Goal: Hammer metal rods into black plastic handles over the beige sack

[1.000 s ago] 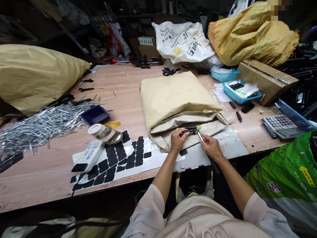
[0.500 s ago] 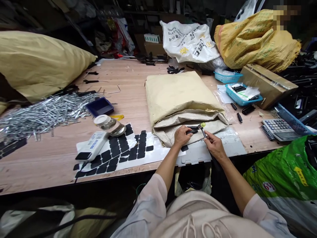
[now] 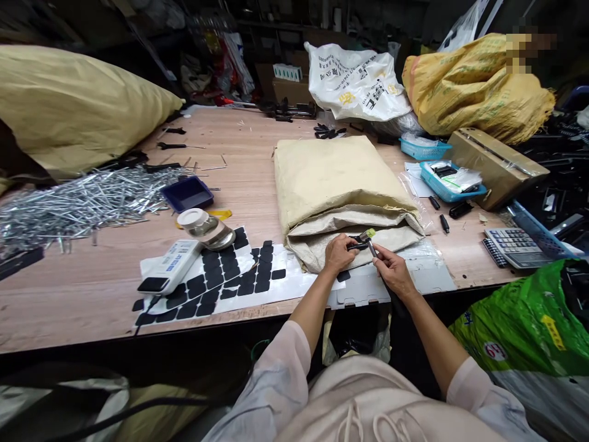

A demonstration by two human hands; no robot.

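My left hand (image 3: 339, 253) is closed on a slim black part (image 3: 358, 246), whose dark ends stick out to the right of the fingers. My right hand (image 3: 392, 269) grips the handle of what looks like a small hammer (image 3: 372, 248), with a silver head and a yellow-green tip. The head meets or overlaps the black part; contact between them cannot be made out. Both hands are over the front edge of a folded tan sack (image 3: 326, 172), whose pale open mouth faces me.
Metal rods (image 3: 105, 199) lie heaped at left beside a dark blue tray (image 3: 186, 195). Nearby are a lidded jar (image 3: 205, 228), a white box (image 3: 177, 264) and black stickers (image 3: 214, 273). At right stand blue baskets (image 3: 453, 190), a calculator (image 3: 518, 245) and a green sack (image 3: 519, 319).
My right hand and the hammer have shifted slightly left, nearer my left hand. The view has turned a little; the left hand keeps its grip.
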